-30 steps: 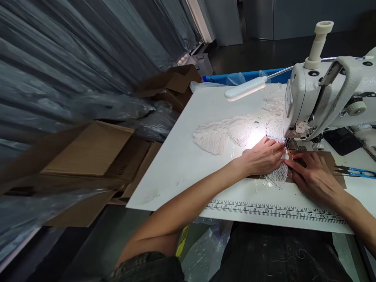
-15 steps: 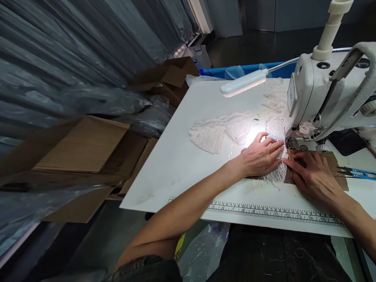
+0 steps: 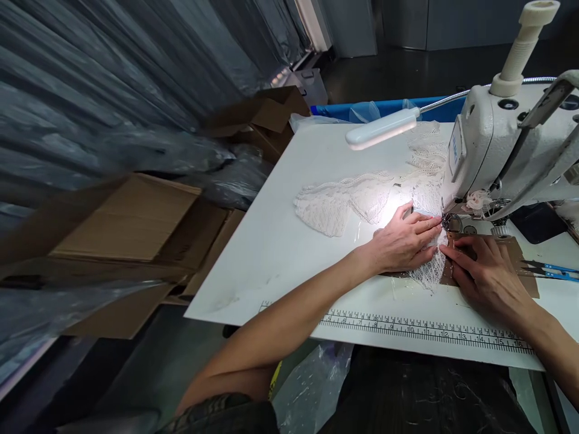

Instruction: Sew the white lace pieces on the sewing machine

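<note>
A white sewing machine (image 3: 506, 144) stands at the right of a white table (image 3: 289, 241). Pale lace fabric (image 3: 344, 202) trails left from under its presser foot (image 3: 450, 223). My left hand (image 3: 402, 241) lies flat on the lace just left of the needle, fingers stretched out and pressed down. My right hand (image 3: 486, 274) rests flat on a brown card (image 3: 520, 259) and the lace edge, fingers pointing at the foot. A lamp (image 3: 382, 128) lights the spot.
A printed ruler (image 3: 425, 331) runs along the table's near edge. Blue-handled snips (image 3: 549, 271) lie at the right. Cardboard boxes (image 3: 131, 223) and plastic-wrapped bundles fill the floor on the left. A blue bin (image 3: 375, 108) stands behind the table.
My view has shifted slightly, so the machine sits further right. Both hands stay pressed on the lace by the needle, barely moved.
</note>
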Motion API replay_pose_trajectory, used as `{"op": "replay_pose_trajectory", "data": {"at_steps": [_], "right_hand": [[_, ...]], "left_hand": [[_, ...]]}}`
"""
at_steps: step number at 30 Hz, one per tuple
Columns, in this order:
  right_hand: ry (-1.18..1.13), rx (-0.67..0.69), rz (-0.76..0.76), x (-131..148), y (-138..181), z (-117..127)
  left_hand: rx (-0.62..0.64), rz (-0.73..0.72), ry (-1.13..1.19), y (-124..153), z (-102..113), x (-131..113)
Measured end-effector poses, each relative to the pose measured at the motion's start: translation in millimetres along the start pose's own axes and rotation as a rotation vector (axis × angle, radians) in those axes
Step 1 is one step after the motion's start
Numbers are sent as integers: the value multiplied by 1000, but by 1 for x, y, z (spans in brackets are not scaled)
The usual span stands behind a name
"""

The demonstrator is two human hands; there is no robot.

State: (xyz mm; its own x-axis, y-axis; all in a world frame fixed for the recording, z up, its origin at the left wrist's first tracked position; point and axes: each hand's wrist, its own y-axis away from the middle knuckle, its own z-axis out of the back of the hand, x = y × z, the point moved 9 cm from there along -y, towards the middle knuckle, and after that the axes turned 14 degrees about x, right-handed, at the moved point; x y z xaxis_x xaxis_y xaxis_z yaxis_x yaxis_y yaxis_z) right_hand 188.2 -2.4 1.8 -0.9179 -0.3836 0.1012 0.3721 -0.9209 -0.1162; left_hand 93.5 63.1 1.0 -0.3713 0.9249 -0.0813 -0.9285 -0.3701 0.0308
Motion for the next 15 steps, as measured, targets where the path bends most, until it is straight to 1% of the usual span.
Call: {"op": "replay_pose_trajectory", "data": {"at_steps": [3, 5, 8, 12, 15], "right_hand": [[-34, 19, -19, -2, 0, -3], [-47, 5, -20, -2, 0, -2], [-48, -27, -3, -1, 0, 0], [-49, -39, 13, -3, 0, 0], [-57, -62, 53, -3, 0, 3]], "left_hand": [[-6, 1, 4, 1, 1, -1], [-14, 7, -3, 1, 2, -1], [-18, 12, -15, 1, 3, -1], [-20, 14, -30, 1, 2, -2], [-32, 17, -59, 2, 3, -4]]}}
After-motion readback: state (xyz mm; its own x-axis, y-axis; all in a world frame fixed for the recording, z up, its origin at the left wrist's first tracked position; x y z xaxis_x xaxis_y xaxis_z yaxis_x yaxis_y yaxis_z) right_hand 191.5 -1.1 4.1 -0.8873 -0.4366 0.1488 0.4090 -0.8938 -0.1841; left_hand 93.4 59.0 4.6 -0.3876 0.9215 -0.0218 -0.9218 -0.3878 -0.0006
